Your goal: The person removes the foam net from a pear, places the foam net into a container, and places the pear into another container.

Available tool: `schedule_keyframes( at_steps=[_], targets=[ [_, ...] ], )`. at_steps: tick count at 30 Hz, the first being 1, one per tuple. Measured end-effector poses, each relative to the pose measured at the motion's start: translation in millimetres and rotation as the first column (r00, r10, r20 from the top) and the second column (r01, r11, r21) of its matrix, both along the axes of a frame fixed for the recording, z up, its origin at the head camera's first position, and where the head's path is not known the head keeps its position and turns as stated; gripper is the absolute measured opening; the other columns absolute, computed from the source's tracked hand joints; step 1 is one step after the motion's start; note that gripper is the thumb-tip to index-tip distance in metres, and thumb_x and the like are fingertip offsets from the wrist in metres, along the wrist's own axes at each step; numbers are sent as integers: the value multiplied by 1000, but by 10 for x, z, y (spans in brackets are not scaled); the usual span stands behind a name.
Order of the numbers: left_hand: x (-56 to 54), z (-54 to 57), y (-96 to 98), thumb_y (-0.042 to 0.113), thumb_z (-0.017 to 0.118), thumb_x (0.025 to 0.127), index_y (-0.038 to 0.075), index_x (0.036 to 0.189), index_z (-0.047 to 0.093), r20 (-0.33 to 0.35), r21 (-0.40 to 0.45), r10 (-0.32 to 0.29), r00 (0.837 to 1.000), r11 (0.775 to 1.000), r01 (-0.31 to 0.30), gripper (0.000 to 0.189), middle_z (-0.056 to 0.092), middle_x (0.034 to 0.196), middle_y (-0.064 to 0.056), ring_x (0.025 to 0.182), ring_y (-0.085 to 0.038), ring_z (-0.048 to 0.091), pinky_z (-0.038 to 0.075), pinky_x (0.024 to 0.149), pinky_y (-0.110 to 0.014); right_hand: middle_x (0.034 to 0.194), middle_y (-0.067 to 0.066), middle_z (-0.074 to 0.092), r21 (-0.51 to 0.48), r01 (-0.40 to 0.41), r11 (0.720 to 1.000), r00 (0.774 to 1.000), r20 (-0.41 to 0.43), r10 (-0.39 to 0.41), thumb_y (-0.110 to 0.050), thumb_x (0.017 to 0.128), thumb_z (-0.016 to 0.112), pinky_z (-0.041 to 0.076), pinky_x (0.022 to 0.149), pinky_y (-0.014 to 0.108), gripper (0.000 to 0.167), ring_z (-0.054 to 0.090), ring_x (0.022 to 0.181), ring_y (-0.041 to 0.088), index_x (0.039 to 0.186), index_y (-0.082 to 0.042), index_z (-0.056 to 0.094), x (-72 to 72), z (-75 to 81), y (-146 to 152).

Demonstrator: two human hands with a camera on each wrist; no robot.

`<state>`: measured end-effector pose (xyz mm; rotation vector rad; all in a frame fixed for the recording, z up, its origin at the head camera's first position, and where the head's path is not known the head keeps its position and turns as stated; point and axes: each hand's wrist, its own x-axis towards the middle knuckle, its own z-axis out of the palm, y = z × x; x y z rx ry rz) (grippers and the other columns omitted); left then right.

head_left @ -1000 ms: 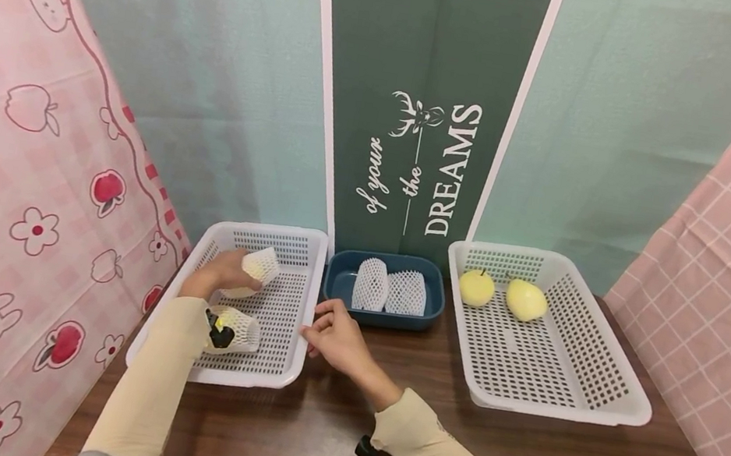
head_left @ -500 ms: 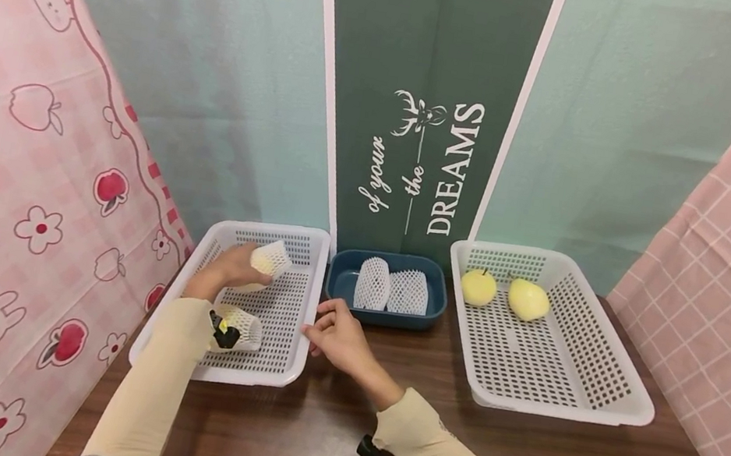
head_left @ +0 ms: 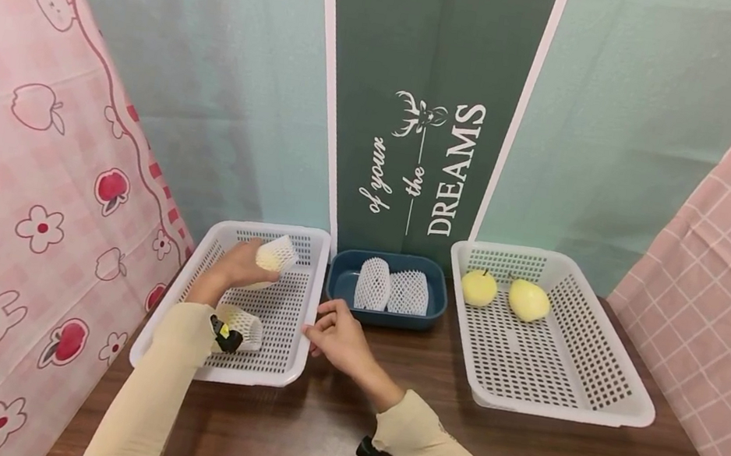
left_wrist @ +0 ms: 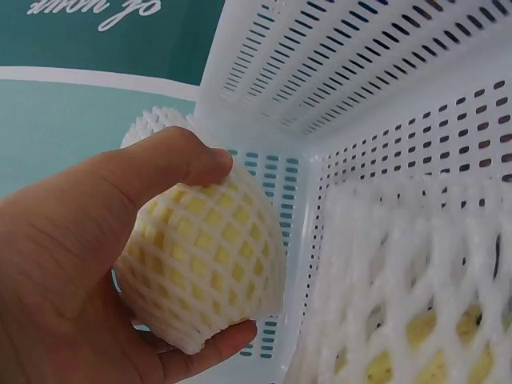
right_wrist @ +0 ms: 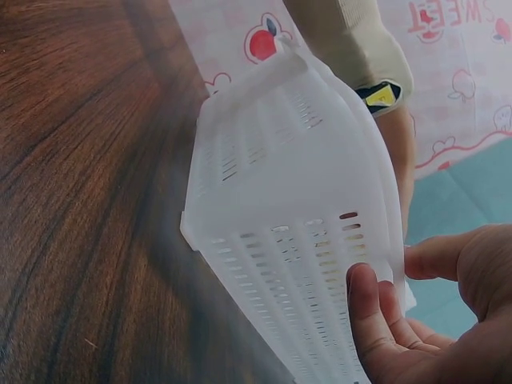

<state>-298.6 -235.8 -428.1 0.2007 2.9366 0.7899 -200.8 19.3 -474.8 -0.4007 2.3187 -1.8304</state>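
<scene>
Two hands were busy at the left basket (head_left: 286,319), which stood by the far left corner of the bench (head_left: 305,440). The left hand (head_left: 239,267) was grasping a netted fruit (head_left: 277,253) in the far half of that basket. Its thumb (left_wrist: 188,160) was laid across the upper side of the white mesh, and a fingertip (left_wrist: 228,344) showed beneath the lower end, so the fruit sat between the two, its rounded yellow side bulging out from the palm. In the head view the fruit projected from the hand toward the basket's far right corner; whether it touched the floor of the basket could not be told. Nearer the basket's near edge, below the left wrist, lay a second fruit (head_left: 251,330) in a similar mesh, partly hidden by the sleeve. The right hand (head_left: 338,337) pinched the basket's right rim, thumb on one side and curled fingers (right_wrist: 366,300) against the outer wall. Just beyond that rim, at the bench's far edge, a blue tray (head_left: 394,319) held two white nets (head_left: 373,284) side by side. Toward the bench's far right corner stood the right basket (head_left: 550,370), with two bare yellow fruits (head_left: 529,300) near its far left corner.
</scene>
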Motion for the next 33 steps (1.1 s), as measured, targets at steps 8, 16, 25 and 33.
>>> schedule_keyframes(
  at_steps=[8, 16, 25, 33],
  targets=[
    [36, 41, 48, 33, 80, 89, -6, 151, 44, -55, 32, -10, 998, 999, 12, 81, 62, 135, -28, 114, -40, 62, 50, 101, -60, 88, 15, 73, -5, 0, 1000, 1000, 2, 0, -9, 96, 76, 63, 69, 54, 40, 72, 64, 33, 126, 3, 53, 7, 15, -1],
    [108, 89, 110, 39, 79, 90, -3, 155, 42, -62, 30, 2, 998, 1000, 0, 86, 59, 139, -27, 117, -40, 60, 50, 101, -59, 88, 12, 72, -5, 1, 1000, 1000, 21, -1, -10, 98, 75, 63, 72, 57, 40, 69, 61, 21, 128, 3, 53, 17, 25, -9],
    [156, 103, 194, 37, 81, 90, -3, 154, 43, -96, 57, -2, 995, 998, 7, 85, 59, 137, -26, 114, -37, 60, 51, 97, -56, 88, 12, 72, 2, -1, 1000, 1000, 10, 1, -11, 97, 75, 63, 72, 55, 39, 68, 60, 16, 127, 1, 53, 15, 1, 1],
    [220, 151, 257, 39, 80, 90, 0, 154, 43, -131, 88, -8, 991, 996, 20, 84, 61, 136, -24, 113, -36, 60, 52, 99, -56, 87, 14, 73, -4, -11, 1000, 1000, -11, 11, -9, 95, 77, 63, 70, 55, 39, 69, 62, 19, 124, 4, 54, -9, 23, 31]
  ],
)
